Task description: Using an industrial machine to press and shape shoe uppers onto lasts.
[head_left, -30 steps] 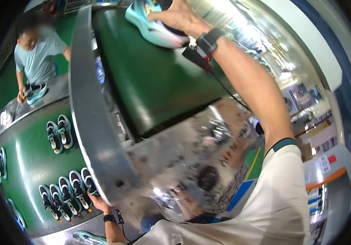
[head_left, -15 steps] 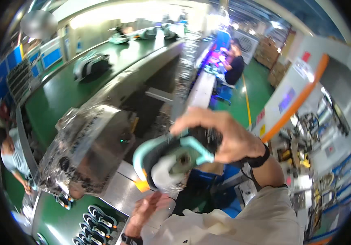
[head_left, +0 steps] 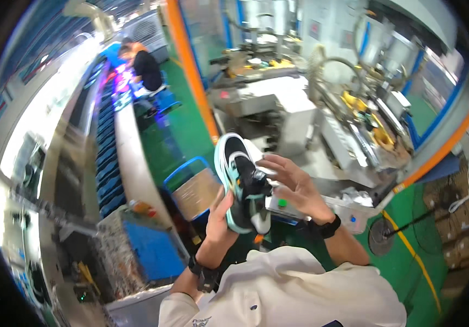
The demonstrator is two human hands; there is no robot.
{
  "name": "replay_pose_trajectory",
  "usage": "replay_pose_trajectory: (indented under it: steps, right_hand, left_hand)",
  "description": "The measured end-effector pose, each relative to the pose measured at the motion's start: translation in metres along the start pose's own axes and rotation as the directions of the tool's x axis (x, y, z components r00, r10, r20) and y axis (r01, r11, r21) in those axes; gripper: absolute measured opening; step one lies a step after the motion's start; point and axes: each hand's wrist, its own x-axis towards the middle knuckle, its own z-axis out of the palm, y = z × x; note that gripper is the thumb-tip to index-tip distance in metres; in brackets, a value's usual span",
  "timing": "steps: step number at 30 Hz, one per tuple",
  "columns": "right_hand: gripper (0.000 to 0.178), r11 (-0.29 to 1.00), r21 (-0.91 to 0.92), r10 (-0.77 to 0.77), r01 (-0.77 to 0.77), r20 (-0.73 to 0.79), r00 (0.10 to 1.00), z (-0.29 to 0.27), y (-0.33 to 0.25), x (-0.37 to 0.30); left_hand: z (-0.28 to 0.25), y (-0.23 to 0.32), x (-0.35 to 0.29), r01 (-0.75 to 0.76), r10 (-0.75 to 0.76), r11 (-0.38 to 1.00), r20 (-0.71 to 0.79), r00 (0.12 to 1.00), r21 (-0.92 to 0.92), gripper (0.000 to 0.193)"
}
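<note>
A black and white sneaker (head_left: 240,180) with a mint-green sole is held up in front of my chest, its opening tipped away from me. My left hand (head_left: 221,220) grips it along its left side, the thumb against the sole edge. To the right of the shoe, my right hand (head_left: 297,188) is apart from it or barely touching, fingers spread beside the dark lace area. Blur hides whether the fingertips make contact. A small orange tab (head_left: 258,238) shows below the shoe's lower end.
Ahead stands a machine station (head_left: 294,114) with metal fixtures and yellow parts, framed by an orange post (head_left: 191,71). A conveyor line (head_left: 131,141) runs along the left, where a co-worker (head_left: 146,68) sits. A blue trolley (head_left: 193,191) and a floor fan (head_left: 382,235) stand nearby.
My view has swung right, from the conveyor to the machine station. The shoe was in my right hand; now my left hand grips it and my right hand has come off, fingers spread.
</note>
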Motion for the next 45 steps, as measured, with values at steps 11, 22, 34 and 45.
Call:
replay_pose_trajectory:
  steps: [11, 22, 34, 45]
  right_hand:
    - [0.054, 0.998, -0.054, -0.042, -0.014, -0.89, 0.453, -0.234, 0.022, -0.092]
    - [0.051, 0.903, -0.214, -0.207, -0.371, -0.976, 0.059, -0.272, -0.036, -0.115]
    - [0.052, 0.445, -0.485, -0.063, -0.753, -0.855, 0.514, -0.425, -0.056, 0.04]
    - [0.042, -0.013, -0.572, -0.111, -0.82, -0.814, 0.57, -0.45, 0.168, 0.197]
  left_hand:
    - [0.149, -0.191, 0.198, 0.193, -0.321, 0.851, 0.192, 0.928, 0.489, 0.076]
    - [0.136, -0.335, 0.469, 0.168, -0.222, 0.324, -0.098, 0.97, 0.931, 0.086]
    - [0.107, -0.181, 0.387, 0.57, -0.626, 0.766, 0.143, 0.767, 0.298, 0.021]
    - [-0.031, 0.008, 0.134, 0.415, -0.304, 0.853, -0.344, 0.888, 0.318, 0.055]
